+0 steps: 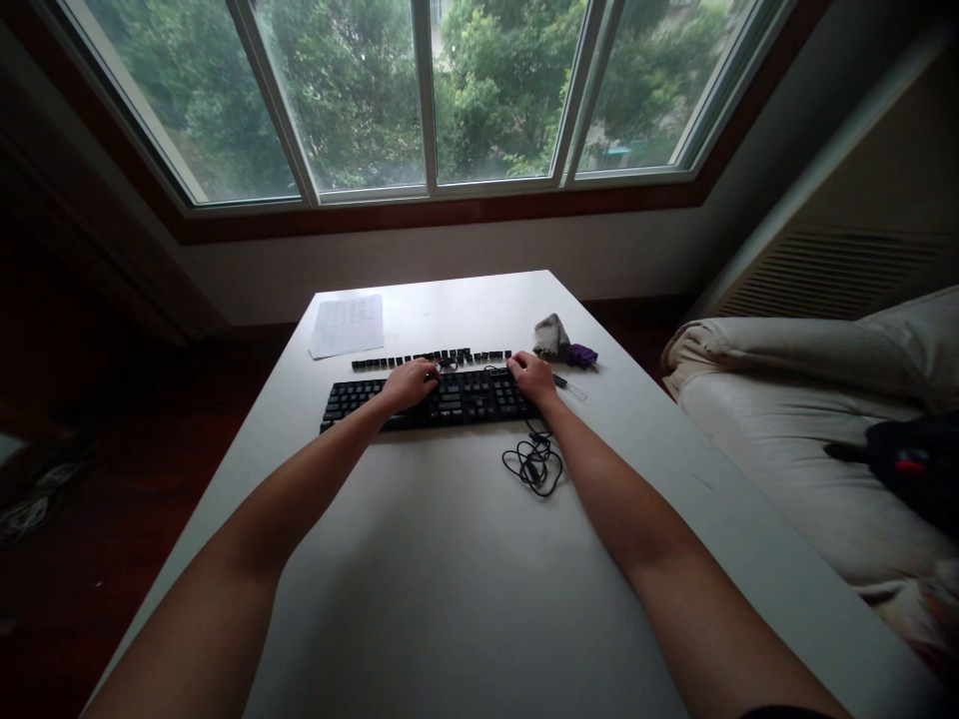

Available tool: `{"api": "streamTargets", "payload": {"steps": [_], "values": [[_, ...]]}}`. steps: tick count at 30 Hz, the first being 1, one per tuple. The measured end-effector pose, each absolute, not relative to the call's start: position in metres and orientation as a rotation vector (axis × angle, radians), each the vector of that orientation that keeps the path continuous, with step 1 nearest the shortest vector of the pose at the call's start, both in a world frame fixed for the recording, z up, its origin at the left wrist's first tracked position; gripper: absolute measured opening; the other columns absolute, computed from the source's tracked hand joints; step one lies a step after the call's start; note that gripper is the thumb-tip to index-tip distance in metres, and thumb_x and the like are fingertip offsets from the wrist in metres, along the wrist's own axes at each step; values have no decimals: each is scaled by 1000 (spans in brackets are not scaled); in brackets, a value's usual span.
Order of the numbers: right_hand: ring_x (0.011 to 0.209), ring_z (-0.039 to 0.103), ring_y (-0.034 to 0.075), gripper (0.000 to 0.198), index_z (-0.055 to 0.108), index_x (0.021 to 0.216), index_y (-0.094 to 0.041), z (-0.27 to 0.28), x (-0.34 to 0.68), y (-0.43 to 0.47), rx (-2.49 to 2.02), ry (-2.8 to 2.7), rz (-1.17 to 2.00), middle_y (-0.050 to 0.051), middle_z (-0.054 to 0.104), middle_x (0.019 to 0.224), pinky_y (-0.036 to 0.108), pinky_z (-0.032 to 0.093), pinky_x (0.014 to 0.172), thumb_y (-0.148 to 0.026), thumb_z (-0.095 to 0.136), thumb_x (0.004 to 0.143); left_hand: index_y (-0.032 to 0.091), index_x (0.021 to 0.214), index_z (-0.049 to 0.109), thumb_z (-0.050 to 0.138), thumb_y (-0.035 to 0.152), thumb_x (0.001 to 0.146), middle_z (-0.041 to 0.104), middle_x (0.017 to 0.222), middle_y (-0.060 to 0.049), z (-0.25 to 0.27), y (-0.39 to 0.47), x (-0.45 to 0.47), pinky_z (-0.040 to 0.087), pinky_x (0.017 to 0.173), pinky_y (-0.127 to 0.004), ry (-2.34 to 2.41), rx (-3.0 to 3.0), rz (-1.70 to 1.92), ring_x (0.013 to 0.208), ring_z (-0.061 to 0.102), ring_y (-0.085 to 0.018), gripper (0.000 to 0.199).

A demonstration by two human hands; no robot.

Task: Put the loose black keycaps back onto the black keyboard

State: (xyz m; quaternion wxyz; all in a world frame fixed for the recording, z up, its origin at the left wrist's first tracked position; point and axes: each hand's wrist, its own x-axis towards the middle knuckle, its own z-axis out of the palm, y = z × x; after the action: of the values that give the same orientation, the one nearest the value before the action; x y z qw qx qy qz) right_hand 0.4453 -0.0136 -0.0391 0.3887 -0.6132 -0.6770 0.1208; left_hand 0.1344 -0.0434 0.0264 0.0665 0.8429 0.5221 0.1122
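Note:
A black keyboard (457,399) lies across the white table, slightly angled, its far edge toward the window. My left hand (412,383) rests over the keyboard's upper middle, fingers curled together; whatever they hold is too small to make out. Over the keyboard's far right end, my right hand (532,376) has its thumb and fingers drawn together, and any object between them is hidden. Just beyond the keyboard runs a row of loose black keycaps (386,361). A keycap puller (570,387) with a dark handle and wire loops lies right of my right hand.
A coiled black cable (533,465) lies in front of the keyboard's right end. Printed paper (347,326) is at the table's far left. Grey cloth (550,338) and a purple cloth bundle (582,356) sit at the right edge. Beyond stands a pale sofa (794,389).

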Motion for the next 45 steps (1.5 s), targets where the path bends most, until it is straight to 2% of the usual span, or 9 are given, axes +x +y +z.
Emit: {"api": "streamTargets", "payload": {"steps": [5,10,19,21,26,31,35,41,45], "values": [[78,60,19,29,69,84,-20,-38,445,-13,-1577,-1723,307,5,70,83,28,40,72,-42,51,89,24,103,71,58,26,91,67,113,-6,32,-53,141,49,84,-33,1605,2632,298,101,63,-23,19],[78,60,19,29,69,85,-20,-38,445,-14,-1566,-1724,307,5,70,84,27,40,72,-42,50,90,21,102,71,59,24,89,67,110,-9,37,-59,147,48,88,-36,1603,2758,218,102,63,-26,17],[79,61,19,29,69,85,-20,-39,446,-14,-1557,-1728,294,5,70,84,27,40,72,-42,50,90,24,98,74,60,36,93,70,111,-6,18,-40,133,49,89,-34,1600,2441,491,101,64,-23,19],[79,61,19,29,69,85,-20,-39,446,-14,-1554,-1730,298,5,70,84,28,40,73,-41,50,90,23,103,72,63,38,91,71,110,-5,13,-36,131,50,87,-32,1623,2329,512,100,65,-22,21],[79,61,20,30,70,85,-20,-39,445,-14,-1560,-1723,301,5,71,86,28,41,73,-42,50,89,24,122,63,67,46,86,72,114,-5,8,-30,131,51,84,-31,1715,2119,430,101,66,-23,42],[79,60,20,30,69,84,-20,-39,444,-15,-1556,-1721,300,5,70,85,28,41,74,-43,50,89,27,117,65,69,40,84,73,113,-4,10,-28,134,49,88,-32,1748,2181,365,107,65,-24,36],[78,60,20,30,69,84,-20,-37,443,-15,-1568,-1726,306,5,70,83,28,41,74,-43,49,89,24,114,67,65,43,88,71,114,-6,8,-38,134,50,87,-34,1765,2220,440,106,64,-25,32],[78,59,20,30,68,84,-21,-35,439,-15,-1590,-1753,280,6,69,84,29,41,74,-42,48,91,23,124,64,51,42,97,64,128,-9,4,-79,131,40,107,-41,1734,2500,619,120,56,-26,35],[84,59,21,27,68,87,-20,-27,437,-14,-1577,-1843,185,7,69,91,30,41,78,-38,48,92,24,142,53,45,43,100,53,147,-8,2,-107,123,31,117,-43,1635,2640,578,136,45,-26,47]]}}
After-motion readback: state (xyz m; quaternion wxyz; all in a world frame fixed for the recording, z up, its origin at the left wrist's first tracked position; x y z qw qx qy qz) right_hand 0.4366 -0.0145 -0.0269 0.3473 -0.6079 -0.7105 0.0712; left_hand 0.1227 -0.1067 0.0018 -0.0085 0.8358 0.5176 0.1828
